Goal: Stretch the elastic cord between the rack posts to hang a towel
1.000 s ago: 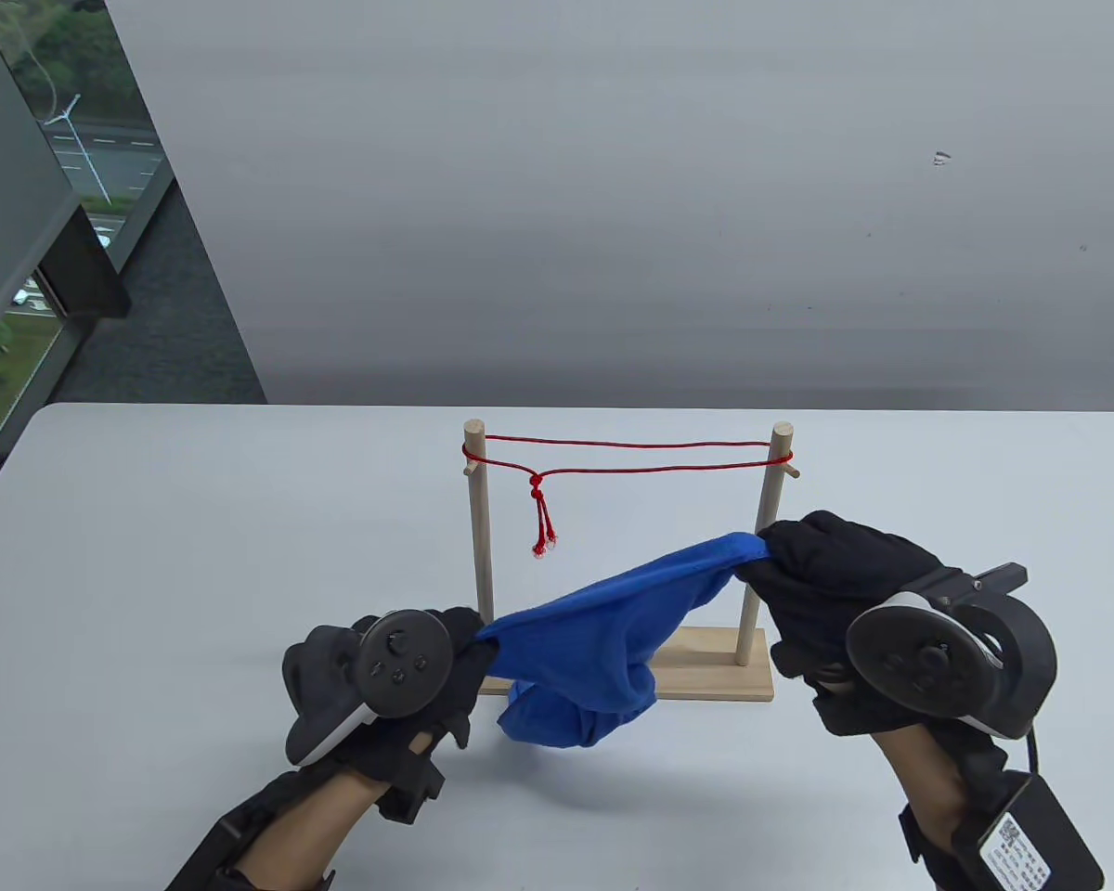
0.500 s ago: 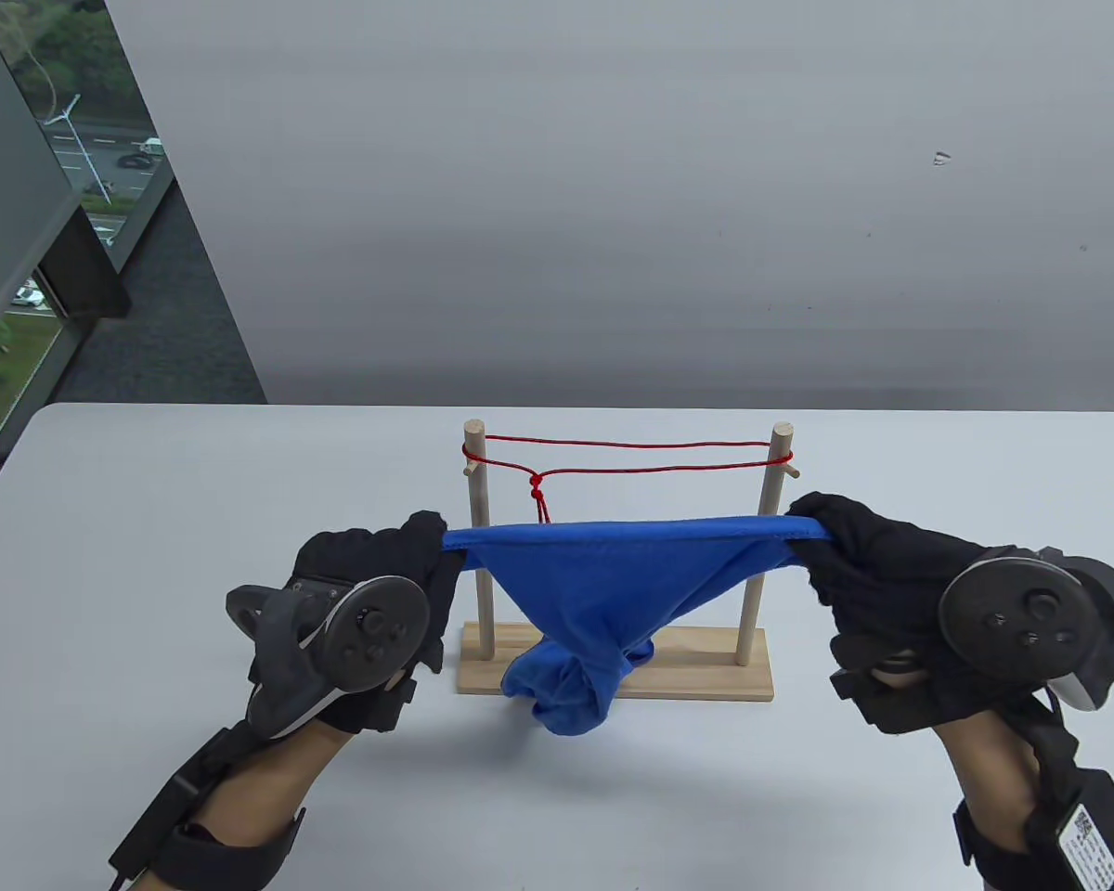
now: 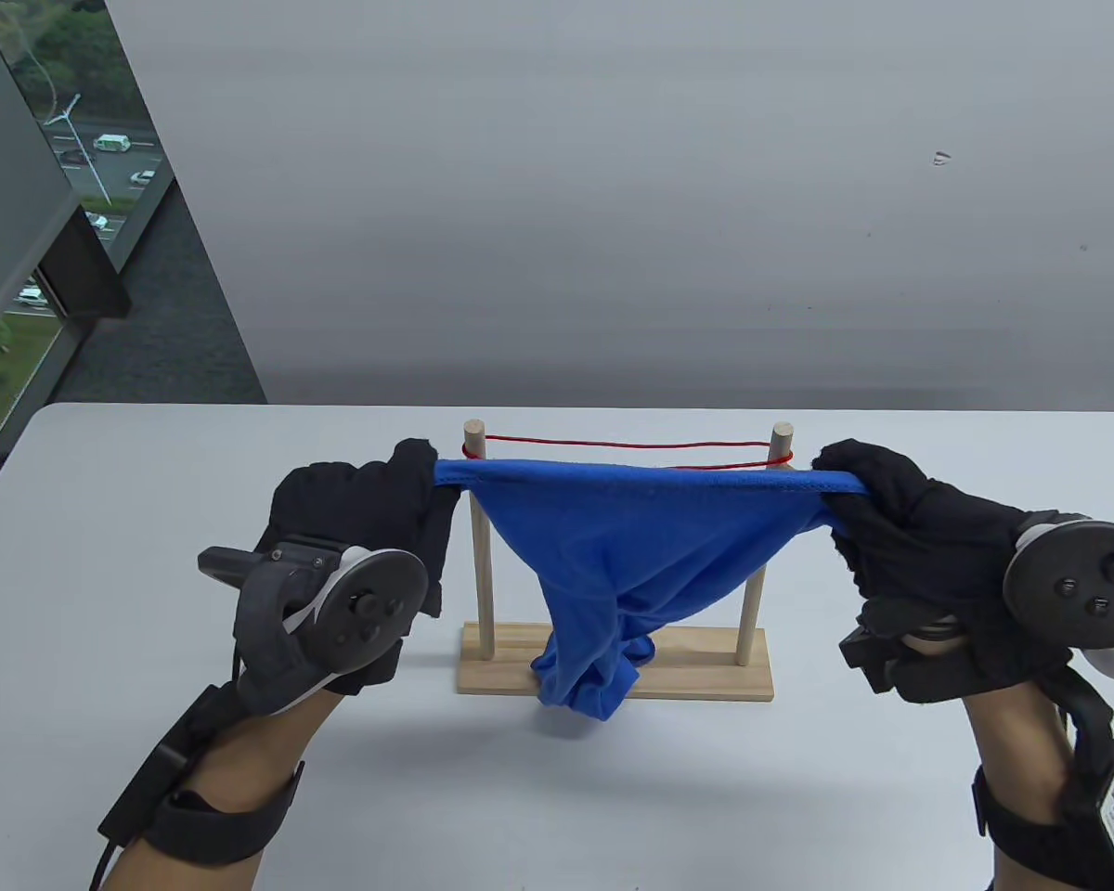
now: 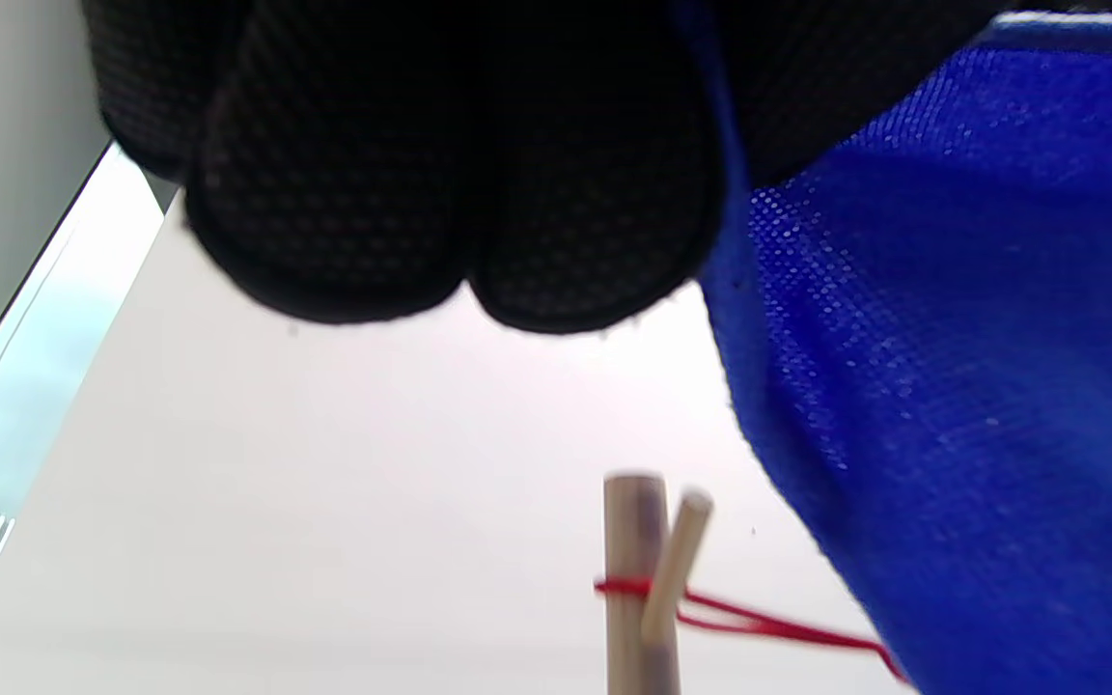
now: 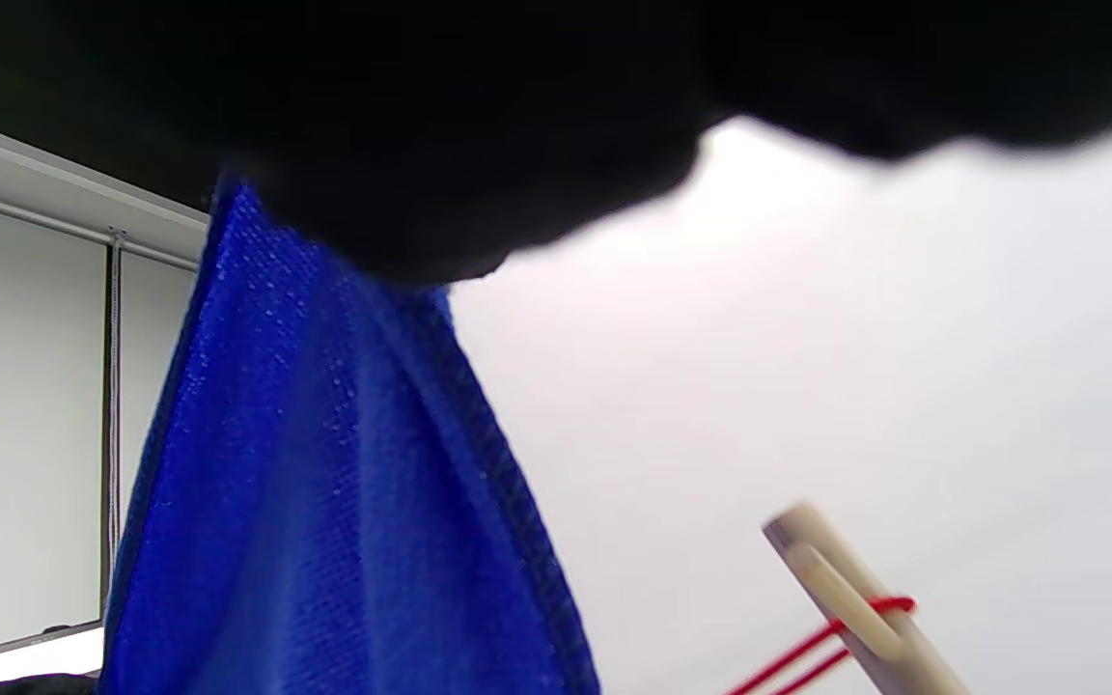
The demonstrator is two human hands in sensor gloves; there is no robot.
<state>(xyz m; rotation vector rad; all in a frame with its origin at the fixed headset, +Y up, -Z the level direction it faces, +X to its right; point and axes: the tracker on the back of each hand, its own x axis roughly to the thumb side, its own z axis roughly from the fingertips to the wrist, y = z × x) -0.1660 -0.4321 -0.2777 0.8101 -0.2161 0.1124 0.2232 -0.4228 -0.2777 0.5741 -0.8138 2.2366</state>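
A wooden rack [image 3: 705, 682] stands mid-table with a left post [image 3: 472, 441] and a right post [image 3: 781, 436]. A red elastic cord [image 3: 613, 445] runs between the post tops. A blue towel [image 3: 631, 548] is held stretched in front of the cord, its top edge at cord height and its lower part sagging to the rack base. My left hand [image 3: 422, 487] grips the towel's left corner by the left post. My right hand [image 3: 845, 478] grips the right corner by the right post. The left wrist view shows the towel [image 4: 952, 338], post [image 4: 635, 579] and cord [image 4: 768, 625]. The right wrist view shows the towel [image 5: 324, 483] and post [image 5: 855, 598].
The white table [image 3: 148, 520] ends at a grey wall behind. A window [image 3: 46, 186] is at the far left.
Both hands have lifted the towel and pulled its corners apart, from low in front of the rack up to cord height. The towel now hides the cord's knot and tassel.
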